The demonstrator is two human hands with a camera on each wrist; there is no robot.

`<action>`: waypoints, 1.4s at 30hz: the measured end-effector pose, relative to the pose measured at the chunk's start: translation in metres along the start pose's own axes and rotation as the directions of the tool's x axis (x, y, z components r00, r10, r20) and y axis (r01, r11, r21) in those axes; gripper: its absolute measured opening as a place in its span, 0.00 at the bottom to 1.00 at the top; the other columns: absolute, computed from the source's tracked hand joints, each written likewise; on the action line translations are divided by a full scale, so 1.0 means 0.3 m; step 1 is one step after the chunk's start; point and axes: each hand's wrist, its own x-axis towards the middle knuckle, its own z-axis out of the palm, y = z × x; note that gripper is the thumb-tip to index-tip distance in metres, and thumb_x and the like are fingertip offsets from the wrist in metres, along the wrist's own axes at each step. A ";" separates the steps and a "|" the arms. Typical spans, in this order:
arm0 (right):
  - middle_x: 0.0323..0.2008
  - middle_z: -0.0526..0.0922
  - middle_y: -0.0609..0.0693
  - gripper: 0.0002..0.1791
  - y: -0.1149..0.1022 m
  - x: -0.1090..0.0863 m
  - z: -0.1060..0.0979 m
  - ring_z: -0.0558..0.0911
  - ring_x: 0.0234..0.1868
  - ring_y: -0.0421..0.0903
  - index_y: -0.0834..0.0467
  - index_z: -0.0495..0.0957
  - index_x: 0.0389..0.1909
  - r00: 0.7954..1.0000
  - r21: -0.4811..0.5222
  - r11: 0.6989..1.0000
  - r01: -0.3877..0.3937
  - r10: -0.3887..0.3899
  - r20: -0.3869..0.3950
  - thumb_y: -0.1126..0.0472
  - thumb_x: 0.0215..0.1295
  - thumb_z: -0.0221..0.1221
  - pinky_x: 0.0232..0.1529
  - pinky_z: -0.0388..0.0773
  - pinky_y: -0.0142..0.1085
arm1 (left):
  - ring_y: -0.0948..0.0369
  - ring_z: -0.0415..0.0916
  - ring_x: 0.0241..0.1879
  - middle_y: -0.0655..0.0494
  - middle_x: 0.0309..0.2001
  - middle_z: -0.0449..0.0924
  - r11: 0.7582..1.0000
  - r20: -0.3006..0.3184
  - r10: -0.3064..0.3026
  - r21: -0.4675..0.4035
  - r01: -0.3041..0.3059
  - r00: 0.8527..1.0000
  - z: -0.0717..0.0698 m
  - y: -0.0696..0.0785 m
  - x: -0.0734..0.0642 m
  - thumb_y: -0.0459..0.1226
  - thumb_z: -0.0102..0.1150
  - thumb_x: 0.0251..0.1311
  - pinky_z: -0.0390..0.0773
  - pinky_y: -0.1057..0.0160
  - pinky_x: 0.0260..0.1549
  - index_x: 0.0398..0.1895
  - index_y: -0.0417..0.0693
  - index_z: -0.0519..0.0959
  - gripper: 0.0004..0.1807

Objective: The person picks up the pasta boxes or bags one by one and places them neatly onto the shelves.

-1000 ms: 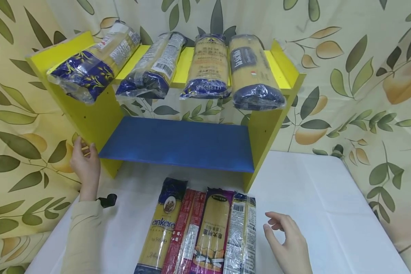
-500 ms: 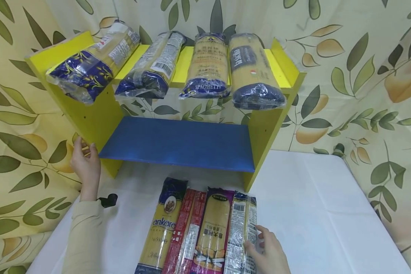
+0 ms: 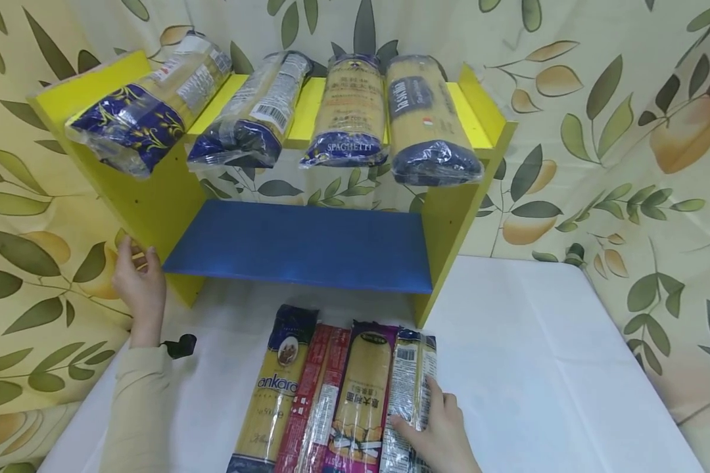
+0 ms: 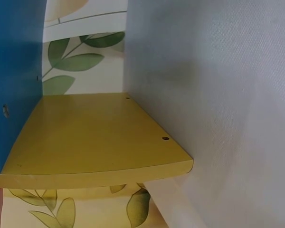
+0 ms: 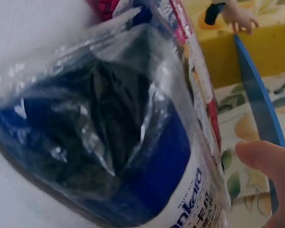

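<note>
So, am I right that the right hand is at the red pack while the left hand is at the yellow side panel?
Not quite: the right hand is at the rightmost pack on the table, as the head view shows. The left hand is at the yellow side panel, as you say.

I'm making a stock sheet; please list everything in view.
Table: one, white, under unit
Shelf unit: one, yellow and blue, on table
Upper pasta packets: four, golden and blue, atop unit
Ankara packet: one, golden and blue, table, leftmost
Red packet: one, red, second
Purple packet: one, purple and golden, third
White packet: one, white and blue, rightmost
Patterned curtain: one, cream, behind unit
Wrist attachment: one, black, left wrist
Sleeve: one, beige, left arm
Left hand: one, bare, at unit's left side
Right hand: one, bare, at White packet
</note>
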 end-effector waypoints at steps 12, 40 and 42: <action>0.50 0.67 0.77 0.69 0.008 0.022 0.011 0.78 0.35 0.59 0.67 0.41 0.73 0.999 0.061 0.998 -0.013 0.011 0.042 0.40 0.40 0.73 0.31 0.80 0.51 | 0.89 0.65 0.31 0.72 0.35 0.71 1.000 -0.020 -0.004 0.005 0.004 1.000 0.008 -0.007 0.002 0.38 0.53 0.63 0.67 0.87 0.32 0.49 0.41 0.76 0.14; 0.39 0.81 0.62 0.33 0.052 0.036 -0.022 0.82 0.37 0.47 0.74 0.60 0.55 0.974 0.550 0.807 -0.214 0.135 0.180 0.68 0.50 0.64 0.41 0.82 0.40 | 0.88 0.65 0.32 0.81 0.35 0.65 1.000 0.002 -0.027 0.012 0.027 1.000 0.004 -0.006 0.007 0.37 0.52 0.64 0.69 0.86 0.34 0.53 0.45 0.77 0.16; 0.41 0.80 0.63 0.34 0.050 0.031 -0.025 0.82 0.38 0.48 0.74 0.60 0.56 0.971 0.544 0.809 -0.225 0.138 0.196 0.68 0.51 0.64 0.41 0.82 0.41 | 0.88 0.66 0.32 0.78 0.35 0.67 1.000 0.002 -0.022 0.012 0.022 1.000 0.005 -0.010 0.008 0.38 0.53 0.64 0.69 0.86 0.34 0.53 0.48 0.77 0.15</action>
